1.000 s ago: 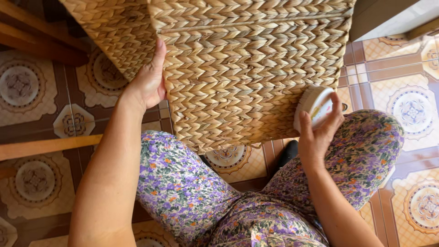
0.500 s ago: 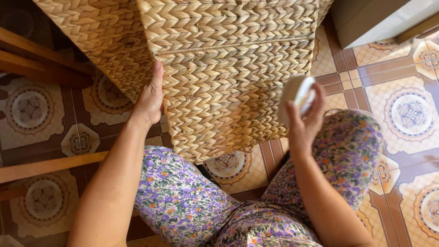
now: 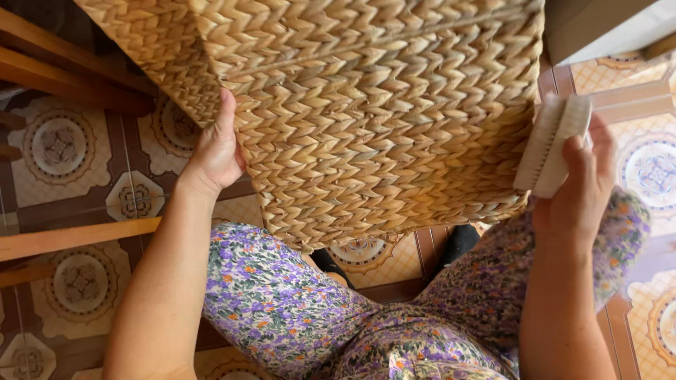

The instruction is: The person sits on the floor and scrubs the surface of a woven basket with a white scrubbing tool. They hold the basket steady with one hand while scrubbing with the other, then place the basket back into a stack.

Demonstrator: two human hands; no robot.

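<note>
A large woven basket (image 3: 380, 119) of pale straw in a herringbone plait fills the far middle of the view, tilted so that one flat side faces down toward the person's lap in floral trousers (image 3: 282, 302). The left hand (image 3: 215, 151) braces the basket at its left corner edge, palm flat against the weave, fingers laid along it and partly hidden behind the edge. The right hand (image 3: 581, 190) closes its fingers around a white scrubbing brush (image 3: 553, 144), whose bristle face turns left and meets the basket's right edge near the lower corner. To brush well here, it seems wise to keep the left hand pressing firmly so the basket does not swing, to hold the bristles flat on the weave rather than on one corner, and to stroke along the lie of the plaits so strands are not lifted or frayed. Light, even pressure suits such dry fibre. Patterned floor tiles (image 3: 60, 144) and wooden rails (image 3: 70, 74) lie to the left.
</note>
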